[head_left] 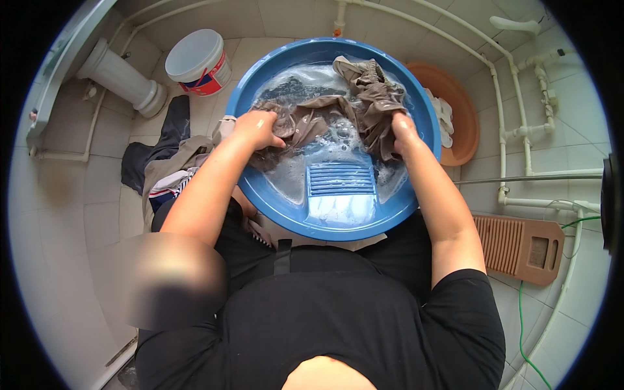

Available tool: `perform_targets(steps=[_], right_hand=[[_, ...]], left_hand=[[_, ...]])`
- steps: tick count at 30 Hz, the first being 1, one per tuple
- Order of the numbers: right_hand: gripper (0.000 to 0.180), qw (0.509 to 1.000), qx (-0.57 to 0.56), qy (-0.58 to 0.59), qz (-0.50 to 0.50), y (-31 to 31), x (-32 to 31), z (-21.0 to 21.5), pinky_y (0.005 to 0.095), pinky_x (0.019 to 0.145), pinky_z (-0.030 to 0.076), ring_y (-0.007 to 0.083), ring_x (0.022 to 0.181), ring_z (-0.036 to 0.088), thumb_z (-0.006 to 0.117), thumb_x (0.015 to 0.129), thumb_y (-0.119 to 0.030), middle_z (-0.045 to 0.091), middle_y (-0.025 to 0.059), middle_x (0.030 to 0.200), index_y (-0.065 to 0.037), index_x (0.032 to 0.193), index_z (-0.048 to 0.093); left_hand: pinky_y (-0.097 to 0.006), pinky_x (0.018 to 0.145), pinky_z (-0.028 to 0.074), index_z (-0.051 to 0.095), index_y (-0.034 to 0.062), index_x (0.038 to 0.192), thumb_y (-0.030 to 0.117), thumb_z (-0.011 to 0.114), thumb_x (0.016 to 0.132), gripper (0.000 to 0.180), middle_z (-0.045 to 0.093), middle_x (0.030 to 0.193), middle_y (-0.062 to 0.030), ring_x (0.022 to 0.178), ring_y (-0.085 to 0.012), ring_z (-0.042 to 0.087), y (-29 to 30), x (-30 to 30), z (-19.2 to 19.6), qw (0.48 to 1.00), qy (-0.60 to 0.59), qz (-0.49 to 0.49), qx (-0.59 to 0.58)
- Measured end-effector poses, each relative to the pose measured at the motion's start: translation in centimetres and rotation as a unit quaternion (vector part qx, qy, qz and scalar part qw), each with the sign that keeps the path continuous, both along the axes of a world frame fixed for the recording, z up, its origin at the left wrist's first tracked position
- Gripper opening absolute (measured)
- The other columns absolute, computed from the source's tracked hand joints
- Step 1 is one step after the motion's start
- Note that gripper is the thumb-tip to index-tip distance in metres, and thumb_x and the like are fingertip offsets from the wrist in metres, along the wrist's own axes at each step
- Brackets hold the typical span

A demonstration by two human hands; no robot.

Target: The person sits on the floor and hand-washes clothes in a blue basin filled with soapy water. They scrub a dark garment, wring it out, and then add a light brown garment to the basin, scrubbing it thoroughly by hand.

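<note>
Over the blue washbasin (pixel 260 195), my left hand (pixel 257 129) and right hand (pixel 401 127) clench the soaked brown garment (pixel 364 97), limp, heavy, slippery, best gripped by bunched folds.

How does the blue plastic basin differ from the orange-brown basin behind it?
The blue plastic basin sits in front of the person and holds soapy water and a wet brown garment; the orange-brown basin stands behind it, partly hidden, holding pale cloth. Both hands work in the blue one; none touches the orange-brown one. Both are round.

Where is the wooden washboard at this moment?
The wooden washboard lies on the tiled floor at the person's right, beside the blue basin and below the white pipes.
</note>
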State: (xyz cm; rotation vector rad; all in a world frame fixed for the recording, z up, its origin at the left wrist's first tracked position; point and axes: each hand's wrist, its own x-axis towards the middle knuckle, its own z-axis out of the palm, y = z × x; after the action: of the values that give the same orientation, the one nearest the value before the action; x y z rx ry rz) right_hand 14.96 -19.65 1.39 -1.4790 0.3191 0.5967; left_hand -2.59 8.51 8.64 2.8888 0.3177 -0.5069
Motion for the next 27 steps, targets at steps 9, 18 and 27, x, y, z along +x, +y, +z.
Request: perform_targets(steps=[9,18,27], right_hand=[[0.035,1.0,-0.011,-0.026,-0.012,-3.2,-0.7,6.5,0.0432,0.085,0.043,0.0254,0.1,0.055,0.048,0.088,-0.023,0.057,0.0106,0.112,-0.003,0.117,0.05],[0.035,0.894,-0.23,-0.326,0.206,-2.5,-2.3,3.7,0.0313,0.079,0.044,0.0218,0.089,0.059,0.057,0.081,-0.028,0.063,0.0132,0.096,-0.001,0.102,0.06],[0.026,0.704,-0.372,-0.57,0.203,-1.7,-5.0,3.3,0.0414,0.098,0.034,0.0352,0.116,0.041,0.061,0.076,-0.023,0.05,0.0169,0.121,-0.006,0.096,0.062]], left_hand=[[-0.036,0.08,0.045,0.055,0.0082,0.11,0.029,0.075,0.061,0.057,0.057,0.108,-0.0147,0.097,-0.0282,0.056,5.6,-6.3,4.9,0.978,-0.195,0.068,-0.023],[-0.035,0.094,0.039,0.036,0.0107,0.133,0.029,0.076,0.058,0.087,0.051,0.12,-0.018,0.113,-0.0318,0.048,7.2,-9.4,1.9,0.992,-0.081,0.006,-0.098],[-0.042,0.074,0.044,0.059,0.0133,0.094,0.018,0.054,0.076,0.02,0.063,0.085,-0.01,0.082,-0.0308,0.057,2.4,-4.9,2.7,0.925,-0.379,0.014,0.035]])
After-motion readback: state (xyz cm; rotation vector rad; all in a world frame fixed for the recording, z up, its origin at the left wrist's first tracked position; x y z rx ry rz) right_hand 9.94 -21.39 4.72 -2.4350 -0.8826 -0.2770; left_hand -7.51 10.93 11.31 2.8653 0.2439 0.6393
